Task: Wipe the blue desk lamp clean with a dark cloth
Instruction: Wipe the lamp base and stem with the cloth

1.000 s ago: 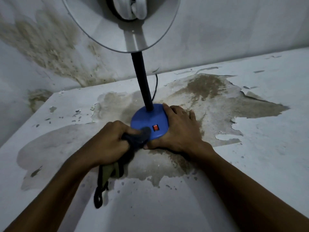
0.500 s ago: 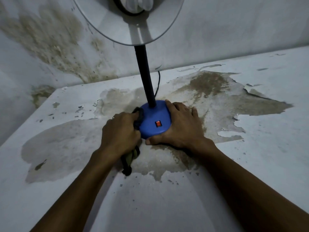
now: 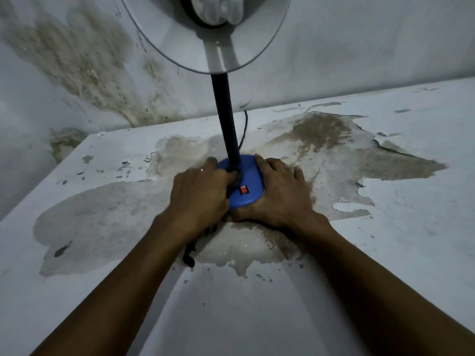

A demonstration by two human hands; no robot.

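The blue desk lamp stands on a stained white surface. Its round blue base (image 3: 248, 179) carries a red switch (image 3: 244, 190); a black stem (image 3: 226, 119) rises to a pale round shade (image 3: 205, 34) with a white bulb at the top of the view. My left hand (image 3: 201, 194) grips a dark cloth (image 3: 235, 179) and presses it on the left top of the base beside the stem. Most of the cloth is hidden under the hand; a dark tail (image 3: 189, 254) hangs out below the wrist. My right hand (image 3: 279, 192) lies over the base's right side, holding it in place.
The surface (image 3: 385, 253) has peeling paint and a large brown stain around the lamp. A mould-stained wall (image 3: 84, 62) rises close behind. A thin black cord (image 3: 245, 124) runs from the base toward the wall.
My left hand with the cloth has moved from the base's front left edge up onto its top, close to the stem. The right hand has kept its hold. The camera has leaned closer.
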